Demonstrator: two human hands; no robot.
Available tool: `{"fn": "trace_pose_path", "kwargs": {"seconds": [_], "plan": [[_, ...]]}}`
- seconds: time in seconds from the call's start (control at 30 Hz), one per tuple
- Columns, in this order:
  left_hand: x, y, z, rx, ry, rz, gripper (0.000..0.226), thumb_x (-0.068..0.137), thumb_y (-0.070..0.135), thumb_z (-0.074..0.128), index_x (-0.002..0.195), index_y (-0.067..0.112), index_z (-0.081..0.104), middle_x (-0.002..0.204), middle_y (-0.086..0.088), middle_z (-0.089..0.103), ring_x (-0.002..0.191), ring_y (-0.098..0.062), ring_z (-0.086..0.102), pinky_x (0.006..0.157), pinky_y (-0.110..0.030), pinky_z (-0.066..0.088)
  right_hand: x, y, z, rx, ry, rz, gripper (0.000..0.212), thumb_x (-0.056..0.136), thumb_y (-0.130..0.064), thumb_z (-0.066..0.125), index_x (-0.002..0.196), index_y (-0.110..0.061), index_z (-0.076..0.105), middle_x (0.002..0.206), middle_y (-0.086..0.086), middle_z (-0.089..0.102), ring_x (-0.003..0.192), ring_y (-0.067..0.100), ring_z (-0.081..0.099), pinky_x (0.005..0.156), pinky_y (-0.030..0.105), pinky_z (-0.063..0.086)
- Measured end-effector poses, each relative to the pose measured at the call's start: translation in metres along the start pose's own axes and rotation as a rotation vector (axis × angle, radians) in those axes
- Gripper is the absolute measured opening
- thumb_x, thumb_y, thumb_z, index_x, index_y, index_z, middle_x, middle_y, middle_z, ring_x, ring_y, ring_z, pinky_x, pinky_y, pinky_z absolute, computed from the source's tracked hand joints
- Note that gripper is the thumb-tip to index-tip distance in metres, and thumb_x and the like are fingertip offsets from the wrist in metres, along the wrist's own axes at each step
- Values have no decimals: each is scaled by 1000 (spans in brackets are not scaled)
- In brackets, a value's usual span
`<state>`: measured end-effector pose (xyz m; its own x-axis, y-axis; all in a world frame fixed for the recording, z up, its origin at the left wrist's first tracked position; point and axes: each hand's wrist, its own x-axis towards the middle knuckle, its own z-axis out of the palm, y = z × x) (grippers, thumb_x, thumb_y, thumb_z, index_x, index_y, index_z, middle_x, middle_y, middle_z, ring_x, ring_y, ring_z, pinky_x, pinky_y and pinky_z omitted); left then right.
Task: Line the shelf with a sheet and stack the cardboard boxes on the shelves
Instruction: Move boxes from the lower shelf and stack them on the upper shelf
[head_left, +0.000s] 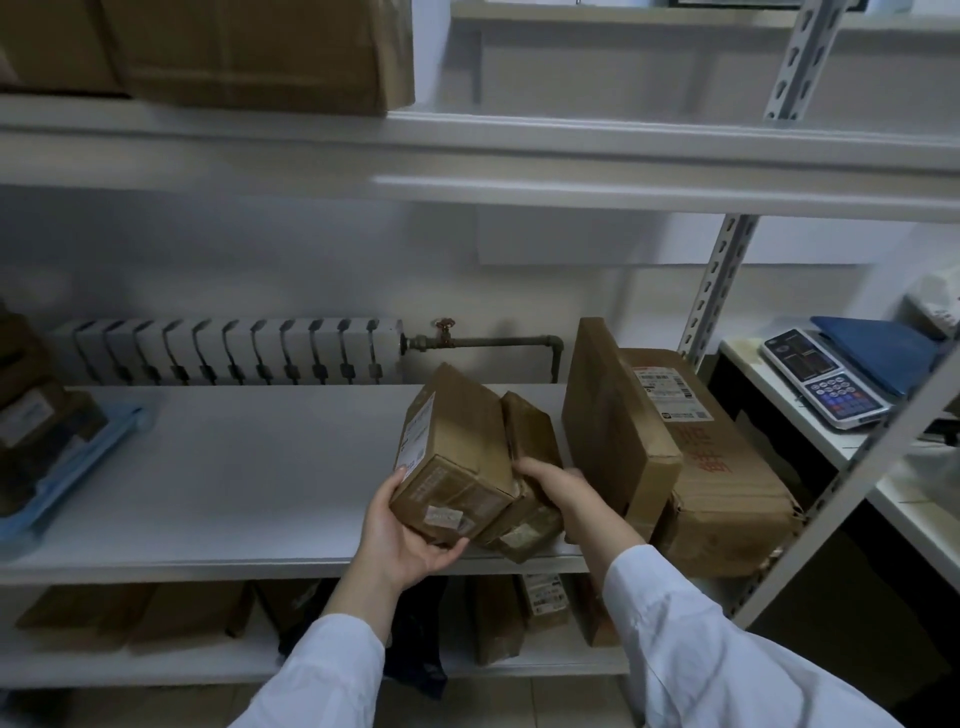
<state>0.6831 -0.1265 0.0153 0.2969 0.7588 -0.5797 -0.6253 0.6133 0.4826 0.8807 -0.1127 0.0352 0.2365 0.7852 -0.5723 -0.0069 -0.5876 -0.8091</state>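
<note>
At the middle shelf (234, 467), left hand (410, 535) curls round the small box (452, 452), right hand (558, 486) grips the narrower box (530, 431) — slide both back together, flush.

Dim, cool, even indoor light, without glare. The white middle shelf (234, 467) is the brightest surface; the boxes (493, 618) below it sit in deep shadow. Above it, the upper shelf edges (623, 192) are blurred, and the uprights (722, 280) to its right slant from wide-angle distortion.
</note>
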Motion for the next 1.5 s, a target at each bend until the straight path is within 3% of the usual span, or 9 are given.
{"fn": "trace_pose_path", "kwargs": {"seconds": [0.13, 0.3, 0.43, 0.53, 0.67, 0.83, 1.03, 1.23, 1.5], "plan": [[-18, -1, -2, -90, -73, 74, 56, 84, 55, 48, 121, 15, 58, 125, -21, 57, 114, -41, 51, 86, -50, 48, -18, -9, -1, 31, -5, -72, 61, 73, -41, 74, 113, -9, 43, 96, 13, 61, 94, 29, 65, 89, 41, 54], [-42, 0, -3, -49, -161, 127, 54, 80, 43, 55, 125, 13, 53, 127, -27, 54, 117, -48, 47, 94, -69, 36, -51, -22, -6, -123, 35, -216, 99, 59, -51, 76, 137, -10, 33, 132, 15, 49, 115, 33, 55, 97, 44, 49], [-64, 1, 2, 6, -110, 291, 43, 81, 22, 55, 124, 20, 52, 101, -16, 67, 94, -32, 60, 75, -47, 54, -72, -28, -19, -198, 55, -324, 97, 75, -43, 73, 147, -8, 19, 147, 16, 31, 128, 35, 43, 100, 41, 42], [-80, 3, 2, 105, -84, 398, 46, 92, 8, 45, 127, 38, 46, 110, -9, 62, 91, -27, 60, 74, -42, 49, -89, -30, -25, -277, 88, -422, 99, 75, -45, 72, 149, -12, 14, 148, 16, 25, 131, 36, 38, 104, 43, 39], [-104, 5, 11, 276, -41, 467, 33, 94, 29, 46, 127, 30, 47, 99, -8, 63, 74, -20, 64, 64, -34, 49, -115, -33, -22, -350, 142, -516, 103, 71, -46, 71, 149, -14, 13, 146, 15, 26, 132, 36, 35, 106, 47, 39], [-127, 4, 23, 517, 179, 572, 105, 45, 61, 72, 131, 8, 44, 112, -13, 62, 97, -28, 58, 70, -31, 46, -147, -31, -10, -471, 162, -654, 101, 71, -42, 71, 148, -14, 11, 141, 14, 29, 132, 35, 31, 105, 44, 35], [-151, 11, 16, 443, 204, 627, 114, 27, 49, 81, 127, 5, 47, 112, -16, 65, 86, -26, 64, 57, -28, 49, -182, -34, 5, -524, 192, -742, 100, 74, -41, 69, 148, -13, 9, 140, 14, 28, 132, 33, 28, 103, 41, 34], [-181, 9, -1, 347, 128, 667, 101, 46, 28, 77, 135, 12, 33, 105, -9, 62, 88, -24, 62, 80, -41, 52, -211, -17, 20, -525, 201, -740, 100, 74, -42, 68, 149, -13, 9, 138, 12, 30, 131, 31, 29, 103, 43, 35], [-222, 14, -32, 329, -33, 747, 86, 60, 24, 68, 139, 22, 34, 117, -12, 56, 99, -27, 57, 71, -37, 49, -240, 10, 32, -450, 200, -862, 99, 73, -44, 69, 148, -20, 9, 142, 7, 26, 133, 25, 28, 109, 42, 34]]}}
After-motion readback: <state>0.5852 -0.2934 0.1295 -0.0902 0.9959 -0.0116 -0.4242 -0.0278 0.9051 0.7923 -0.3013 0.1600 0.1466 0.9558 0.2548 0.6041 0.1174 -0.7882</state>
